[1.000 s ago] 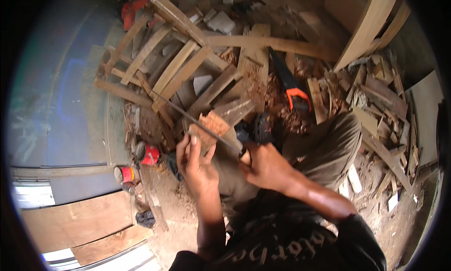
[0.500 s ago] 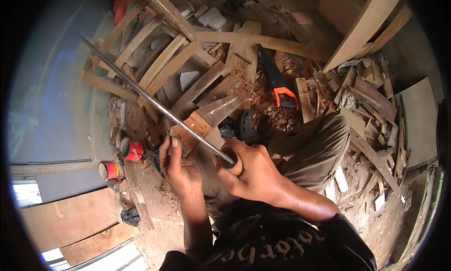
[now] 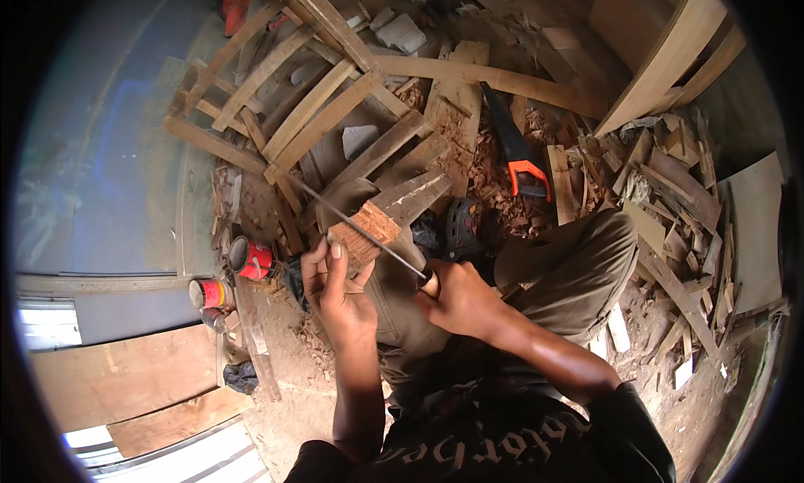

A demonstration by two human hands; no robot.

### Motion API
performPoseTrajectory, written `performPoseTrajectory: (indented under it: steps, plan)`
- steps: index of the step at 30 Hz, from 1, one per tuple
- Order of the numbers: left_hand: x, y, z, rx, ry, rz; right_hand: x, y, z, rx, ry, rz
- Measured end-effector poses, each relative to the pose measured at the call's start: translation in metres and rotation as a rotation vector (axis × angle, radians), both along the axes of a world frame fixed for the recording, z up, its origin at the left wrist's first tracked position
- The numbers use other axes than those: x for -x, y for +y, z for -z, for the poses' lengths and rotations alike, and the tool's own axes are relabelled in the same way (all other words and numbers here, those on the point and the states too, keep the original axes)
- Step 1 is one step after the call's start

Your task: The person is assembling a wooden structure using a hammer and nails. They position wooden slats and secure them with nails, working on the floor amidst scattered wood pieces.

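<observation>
My right hand (image 3: 469,299) is wrapped round the wooden handle of a long, slim metal tool (image 3: 360,230). Its shaft slants up to the left across a reddish-brown wood block (image 3: 377,218). Whether the tool is a file or a chisel I cannot tell. Thumb and fingers of my left hand (image 3: 342,294) grip the block's near left end. The block is over my trousered left leg (image 3: 381,303), and a greyish tapered wood piece (image 3: 414,196) lies against its far side; whether they are joined is unclear.
Beyond the block lies a wooden frame (image 3: 322,118). A handsaw (image 3: 507,135) with an orange and black handle rests among wood chips. Scrap wood (image 3: 670,206) is heaped at right. Two cans, one red (image 3: 258,261) and one yellow-red (image 3: 211,294), are at left.
My right hand has shifted slightly right and the tool's shaft now looks much shorter, its far end nearer the block. The whole view has shifted a little. My left hand keeps its grip.
</observation>
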State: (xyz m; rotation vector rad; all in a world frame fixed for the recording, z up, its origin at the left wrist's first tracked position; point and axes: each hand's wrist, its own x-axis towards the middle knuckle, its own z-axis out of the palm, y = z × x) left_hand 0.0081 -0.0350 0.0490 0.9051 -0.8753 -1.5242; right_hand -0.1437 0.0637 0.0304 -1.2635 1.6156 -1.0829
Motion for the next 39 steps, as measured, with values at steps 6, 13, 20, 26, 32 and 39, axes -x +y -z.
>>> performPoseTrajectory:
  steps: [6,13,20,26,32,39]
  plan:
    - [-0.001,-0.002,0.002,0.057,0.014,0.026,0.003,0.0,-0.051,0.254,-0.08,0.083]
    - [-0.006,0.006,-0.008,-0.022,-0.057,0.016,-0.006,0.003,-0.018,0.015,-0.055,0.025]
    - [-0.003,-0.001,-0.002,0.025,-0.05,0.006,-0.008,0.0,0.007,0.054,-0.048,0.05]
    - [0.002,-0.006,-0.001,0.045,0.017,-0.001,0.003,-0.002,-0.029,0.065,-0.048,0.078]
    - [-0.006,-0.008,-0.003,-0.027,-0.004,0.059,0.002,0.002,0.013,-0.024,0.021,0.001]
    - [-0.008,0.0,0.003,0.008,0.024,0.082,-0.001,0.008,-0.039,0.136,-0.072,0.075]
